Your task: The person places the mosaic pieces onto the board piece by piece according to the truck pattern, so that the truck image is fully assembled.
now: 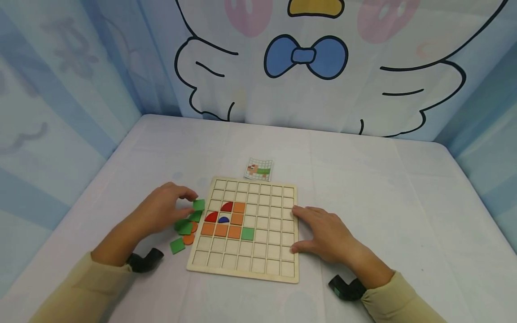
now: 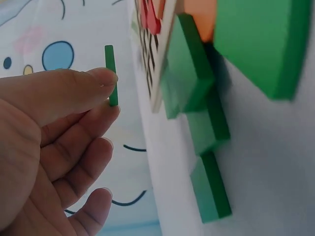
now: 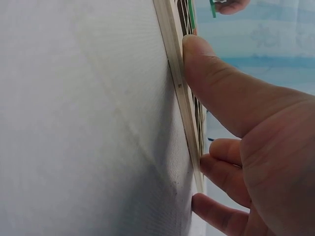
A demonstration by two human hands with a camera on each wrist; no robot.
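My left hand [image 1: 159,211] pinches a thin green square tile [image 2: 110,55] between thumb and fingertip, raised over the loose tiles beside the board's left edge. The wooden grid board [image 1: 266,265] lies flat on the table. It carries several orange square tiles [image 1: 221,230], two red quarter-round tiles [image 1: 212,217], a blue half-round piece [image 1: 224,220] and one green square [image 1: 247,233]. At the board's right edge rests my right hand [image 1: 329,233], thumb and fingers spread along the rim. In the right wrist view the thumb touches the board's wooden edge [image 3: 172,54].
Several loose green tiles [image 1: 177,246] and orange round-edged pieces [image 1: 188,239] lie left of the board, some overlapping. Behind the board is a small picture card [image 1: 258,170] with an orange and green figure on a grid. A printed curtain [image 1: 250,98] stands behind the white table [image 1: 363,179].
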